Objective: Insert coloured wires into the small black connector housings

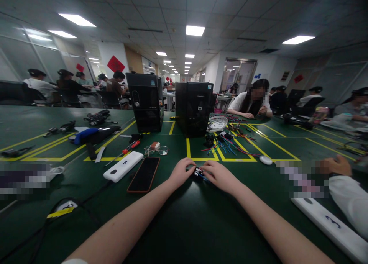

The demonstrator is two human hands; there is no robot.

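Note:
Both hands meet over the green table at the centre, around a small black part with white marks and a blue wire (197, 172). My left hand (181, 173) pinches its left side. On the other side, the fingers of my right hand (217, 175) are closed on it, near the wire. Fingers cover much of the part, so its exact kind is not clear. A dark phone with an orange rim (144, 175) lies left of my left hand. Beyond my right hand is a pile of coloured wires (227, 143).
Two black computer towers (146, 103) stand ahead. Leftward lie a white power strip (123, 166), a red screwdriver (130, 146), eyeglasses (163, 151) and black cables (43, 225). A white basket (217, 124) sits behind the wires. At right are another power strip (330, 225) and a co-worker's hand (340, 166).

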